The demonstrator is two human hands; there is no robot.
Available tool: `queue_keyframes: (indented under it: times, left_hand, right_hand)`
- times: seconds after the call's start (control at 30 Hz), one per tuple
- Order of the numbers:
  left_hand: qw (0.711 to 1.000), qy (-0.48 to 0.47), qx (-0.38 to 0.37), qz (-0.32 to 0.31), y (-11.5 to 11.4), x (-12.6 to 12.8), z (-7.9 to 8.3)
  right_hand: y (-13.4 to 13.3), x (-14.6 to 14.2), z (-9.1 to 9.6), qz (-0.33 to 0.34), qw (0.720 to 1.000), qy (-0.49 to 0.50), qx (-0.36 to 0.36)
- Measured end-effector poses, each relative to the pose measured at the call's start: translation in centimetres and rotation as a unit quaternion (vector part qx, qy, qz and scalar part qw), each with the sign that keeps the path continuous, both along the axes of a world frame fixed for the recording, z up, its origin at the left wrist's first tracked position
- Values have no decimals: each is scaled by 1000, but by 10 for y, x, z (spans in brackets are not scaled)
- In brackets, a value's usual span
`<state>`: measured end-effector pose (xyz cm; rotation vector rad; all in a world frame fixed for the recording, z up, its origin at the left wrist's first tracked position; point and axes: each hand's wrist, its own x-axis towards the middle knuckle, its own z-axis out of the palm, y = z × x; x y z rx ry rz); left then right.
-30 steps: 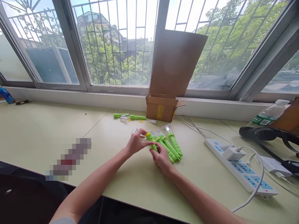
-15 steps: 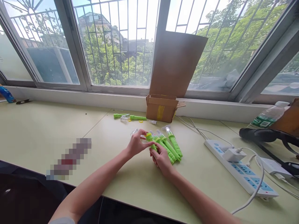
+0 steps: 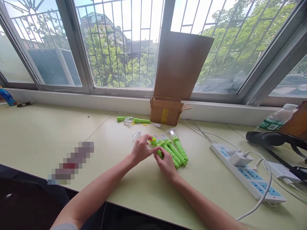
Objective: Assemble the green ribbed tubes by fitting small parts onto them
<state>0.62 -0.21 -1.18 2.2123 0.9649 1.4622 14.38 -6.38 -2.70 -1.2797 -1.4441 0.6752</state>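
Note:
A green plastic tube (image 3: 153, 142) with a yellow ring at its top is held between my two hands. My left hand (image 3: 141, 149) pinches it near the yellow ring, thumb stretched toward the right hand. My right hand (image 3: 168, 165) has its fingers closed around the lower part, hiding some of it. Just right of my hands lie several similar green tubes (image 3: 178, 146) with clear tops, side by side. Beyond my left hand sits a loose clear plastic piece (image 3: 136, 136).
Farther back lie more green tubes (image 3: 142, 120), a yellow ring (image 3: 144, 124) and clear parts (image 3: 128, 122). A cardboard box (image 3: 165, 111) stands by the window. At right are a white power strip (image 3: 244, 172) with cables, a black strapped object (image 3: 266, 139) and a plastic bottle (image 3: 275, 119).
My left hand has shifted very slightly, showing more of the clear piece behind it. Both hands keep hold of the green tube.

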Motion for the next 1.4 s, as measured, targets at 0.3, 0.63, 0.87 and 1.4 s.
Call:
queue_keyframes:
  times: [0.3, 0.63, 0.87, 1.4]
  left_hand:
    - [1000, 1, 7, -1, 2, 0, -1]
    - [1000, -19, 9, -11, 2, 1, 1]
    - [997, -57, -2, -48, 4, 0, 1]
    - [992, -102, -30, -74, 4, 1, -3]
  right_hand:
    - [-2, 0, -2, 22, 996, 78, -44]
    - [-5, -4, 2, 61, 985, 142, -76]
    - [-5, -3, 2, 85, 977, 169, -97]
    - [-4, -2, -4, 68, 986, 127, -87]
